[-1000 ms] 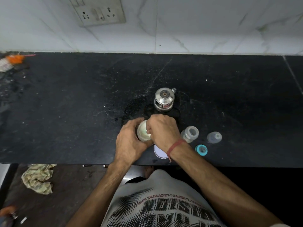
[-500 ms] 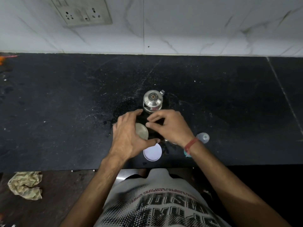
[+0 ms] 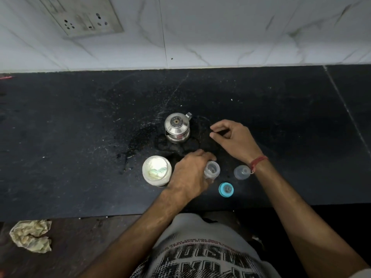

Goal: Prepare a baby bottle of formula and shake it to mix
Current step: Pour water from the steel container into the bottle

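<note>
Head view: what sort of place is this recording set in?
Most likely a home kitchen. A black stone counter runs along a white marble-look tiled wall with a switch-and-socket plate, and a small steel kettle stands by an open jar of powder.

We note a polished steel kettle (image 3: 177,127), a clear plastic bottle (image 3: 212,169), a matt black speckled stone counter (image 3: 80,137), glossy marble-look wall tiles (image 3: 241,31) and a crumpled cloth (image 3: 30,236).
</note>
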The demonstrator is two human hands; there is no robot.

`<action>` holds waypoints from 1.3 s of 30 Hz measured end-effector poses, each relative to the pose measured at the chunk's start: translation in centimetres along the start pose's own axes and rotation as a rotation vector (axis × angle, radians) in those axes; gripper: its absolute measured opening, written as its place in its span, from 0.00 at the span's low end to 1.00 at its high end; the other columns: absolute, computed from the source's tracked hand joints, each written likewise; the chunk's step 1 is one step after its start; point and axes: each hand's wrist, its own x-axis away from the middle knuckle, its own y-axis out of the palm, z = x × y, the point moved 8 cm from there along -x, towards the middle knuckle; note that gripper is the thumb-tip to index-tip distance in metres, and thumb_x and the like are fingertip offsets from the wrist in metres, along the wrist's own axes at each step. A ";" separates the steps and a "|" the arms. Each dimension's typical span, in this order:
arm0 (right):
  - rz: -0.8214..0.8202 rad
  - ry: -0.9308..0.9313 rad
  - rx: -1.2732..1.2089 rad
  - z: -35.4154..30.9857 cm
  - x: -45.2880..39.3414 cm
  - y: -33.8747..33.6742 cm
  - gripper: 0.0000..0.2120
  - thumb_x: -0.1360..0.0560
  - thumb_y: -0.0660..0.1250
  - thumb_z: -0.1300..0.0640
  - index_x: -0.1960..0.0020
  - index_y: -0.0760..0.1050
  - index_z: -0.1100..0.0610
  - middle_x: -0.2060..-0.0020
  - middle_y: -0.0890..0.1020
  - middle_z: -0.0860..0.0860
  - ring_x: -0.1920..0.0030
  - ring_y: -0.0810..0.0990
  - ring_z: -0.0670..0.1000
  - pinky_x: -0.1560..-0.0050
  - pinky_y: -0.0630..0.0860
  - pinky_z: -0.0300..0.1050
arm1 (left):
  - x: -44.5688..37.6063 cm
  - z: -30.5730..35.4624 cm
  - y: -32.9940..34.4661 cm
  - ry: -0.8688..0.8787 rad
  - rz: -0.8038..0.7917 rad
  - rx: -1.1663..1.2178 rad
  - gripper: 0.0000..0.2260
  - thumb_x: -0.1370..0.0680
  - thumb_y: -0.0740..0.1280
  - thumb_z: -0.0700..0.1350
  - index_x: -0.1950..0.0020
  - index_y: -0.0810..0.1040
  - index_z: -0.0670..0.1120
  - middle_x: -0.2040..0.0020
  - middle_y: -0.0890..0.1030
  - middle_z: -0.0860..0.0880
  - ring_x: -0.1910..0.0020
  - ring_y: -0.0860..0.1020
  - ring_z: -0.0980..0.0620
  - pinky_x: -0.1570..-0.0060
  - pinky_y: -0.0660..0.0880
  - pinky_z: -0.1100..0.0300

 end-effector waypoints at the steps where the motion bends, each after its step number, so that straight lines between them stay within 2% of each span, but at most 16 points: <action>1: -0.011 -0.003 -0.004 -0.4 -0.5 0.5 0.11 0.21 0.78 0.51 0.39 0.85 0.46 0.46 0.86 0.42 0.54 0.85 0.45 0.47 0.83 0.39 | 0.1 0.0 -0.4 -0.001 0.022 -0.032 0.24 0.25 0.81 0.55 0.30 0.81 0.59 0.36 0.82 0.55 0.37 0.83 0.47 0.42 0.82 0.48; 4: -0.048 -0.063 0.032 -2.2 -2.2 2.2 0.18 0.21 0.79 0.50 0.33 0.82 0.47 0.39 0.84 0.46 0.50 0.86 0.47 0.42 0.84 0.47 | 0.3 -0.4 -2.0 -0.015 0.099 -0.061 0.20 0.25 0.80 0.57 0.35 0.82 0.59 0.40 0.84 0.56 0.42 0.84 0.48 0.47 0.82 0.50; 6: -0.087 -0.122 0.074 -3.3 -3.6 3.3 0.28 0.24 0.81 0.48 0.26 0.78 0.46 0.31 0.80 0.48 0.42 0.84 0.48 0.38 0.83 0.48 | 0.7 -1.1 -3.3 -0.034 0.170 -0.022 0.19 0.25 0.80 0.58 0.36 0.83 0.58 0.42 0.85 0.56 0.44 0.84 0.50 0.48 0.82 0.49; 7: -0.134 -0.150 0.109 -3.8 -4.3 4.1 0.34 0.25 0.82 0.48 0.22 0.74 0.44 0.26 0.77 0.49 0.35 0.81 0.50 0.33 0.80 0.50 | 0.9 -1.5 -4.0 -0.051 0.195 -0.005 0.19 0.25 0.80 0.58 0.36 0.83 0.58 0.43 0.85 0.56 0.44 0.84 0.51 0.48 0.82 0.49; 9: -0.278 -0.204 0.189 -4.3 -5.6 6.2 0.44 0.25 0.83 0.48 0.15 0.65 0.41 0.16 0.66 0.49 0.20 0.70 0.54 0.20 0.70 0.55 | 1.4 -2.1 -5.1 -0.075 0.246 -0.002 0.17 0.25 0.79 0.57 0.38 0.83 0.58 0.45 0.86 0.57 0.45 0.84 0.52 0.50 0.82 0.49; 11: -0.404 -0.245 0.224 -4.7 -6.7 7.9 0.44 0.22 0.80 0.50 0.13 0.61 0.40 0.14 0.61 0.49 0.15 0.62 0.54 0.15 0.61 0.57 | 2.0 -2.8 -6.2 -0.105 0.298 -0.016 0.16 0.25 0.78 0.58 0.39 0.82 0.59 0.46 0.85 0.58 0.46 0.83 0.53 0.51 0.83 0.48; 15: -0.436 -0.276 0.292 -5.2 -8.3 8.5 0.41 0.25 0.82 0.45 0.18 0.68 0.44 0.27 0.75 0.52 0.26 0.75 0.54 0.23 0.71 0.54 | 3.0 -5.1 -7.7 -0.191 0.372 -0.079 0.20 0.25 0.78 0.61 0.35 0.82 0.63 0.42 0.85 0.60 0.42 0.80 0.54 0.48 0.81 0.51; 19: -0.398 -0.292 0.364 -4.8 -8.5 8.5 0.48 0.36 0.86 0.35 0.22 0.69 0.44 0.36 0.77 0.48 0.34 0.73 0.50 0.32 0.72 0.49 | 3.0 -7.4 -8.5 -0.267 0.391 -0.064 0.21 0.28 0.80 0.61 0.36 0.83 0.61 0.45 0.86 0.59 0.45 0.80 0.52 0.48 0.78 0.53; 22: -0.326 -0.303 0.279 -4.1 -8.1 8.6 0.43 0.37 0.87 0.38 0.28 0.73 0.43 0.46 0.78 0.41 0.40 0.76 0.50 0.38 0.75 0.50 | 2.8 -8.9 -8.6 -0.327 0.390 -0.034 0.21 0.29 0.81 0.62 0.38 0.83 0.61 0.47 0.86 0.60 0.44 0.80 0.52 0.48 0.78 0.52; 24: -0.296 -0.290 0.198 -3.4 -7.9 8.6 0.40 0.36 0.88 0.42 0.29 0.75 0.44 0.51 0.79 0.40 0.45 0.78 0.51 0.41 0.77 0.50 | 2.7 -9.7 -8.6 -0.359 0.386 -0.010 0.21 0.29 0.82 0.61 0.39 0.83 0.62 0.48 0.86 0.61 0.43 0.80 0.52 0.48 0.78 0.52; 26: -0.294 -0.294 0.159 -3.0 -7.5 8.4 0.39 0.34 0.88 0.45 0.27 0.76 0.46 0.48 0.82 0.40 0.43 0.79 0.50 0.36 0.77 0.51 | 2.4 -10.2 -8.4 -0.385 0.375 0.058 0.21 0.30 0.84 0.60 0.40 0.84 0.64 0.51 0.85 0.64 0.44 0.81 0.54 0.48 0.78 0.53; 29: -0.261 -0.281 0.061 -2.5 -6.9 6.6 0.40 0.32 0.87 0.50 0.23 0.76 0.49 0.36 0.83 0.44 0.35 0.81 0.47 0.28 0.77 0.49 | 1.8 -10.5 -7.7 -0.394 0.368 0.223 0.20 0.32 0.86 0.59 0.43 0.84 0.65 0.54 0.86 0.66 0.52 0.83 0.62 0.49 0.83 0.52; 32: -0.217 -0.277 -0.038 -2.0 -5.6 3.9 0.29 0.29 0.86 0.56 0.33 0.79 0.41 0.40 0.85 0.39 0.38 0.84 0.44 0.33 0.79 0.40 | 0.7 -9.5 -7.1 -0.322 0.370 0.264 0.21 0.32 0.87 0.56 0.43 0.84 0.64 0.53 0.86 0.66 0.51 0.84 0.61 0.47 0.84 0.51; 34: -0.177 -0.283 -0.091 -1.7 -4.9 1.7 0.29 0.29 0.85 0.60 0.36 0.79 0.39 0.42 0.86 0.37 0.38 0.85 0.41 0.35 0.79 0.35 | -0.2 -8.9 -6.7 -0.277 0.382 0.300 0.21 0.33 0.87 0.54 0.43 0.85 0.62 0.50 0.86 0.64 0.50 0.84 0.61 0.46 0.84 0.50; 36: -0.134 -0.252 -0.122 -1.2 -4.4 -0.5 0.31 0.30 0.86 0.60 0.32 0.80 0.42 0.38 0.86 0.40 0.36 0.84 0.41 0.31 0.79 0.41 | -1.2 -8.2 -6.2 -0.249 0.389 0.312 0.22 0.33 0.87 0.53 0.42 0.84 0.61 0.48 0.86 0.61 0.49 0.85 0.61 0.44 0.84 0.50; 39: -0.081 -0.268 -0.008 -0.9 -3.7 -3.6 0.38 0.32 0.87 0.52 0.25 0.78 0.45 0.37 0.83 0.42 0.36 0.83 0.49 0.31 0.80 0.56 | -3.0 -7.3 -4.9 -0.232 0.347 0.308 0.23 0.32 0.87 0.52 0.41 0.84 0.60 0.46 0.85 0.59 0.47 0.84 0.58 0.42 0.84 0.50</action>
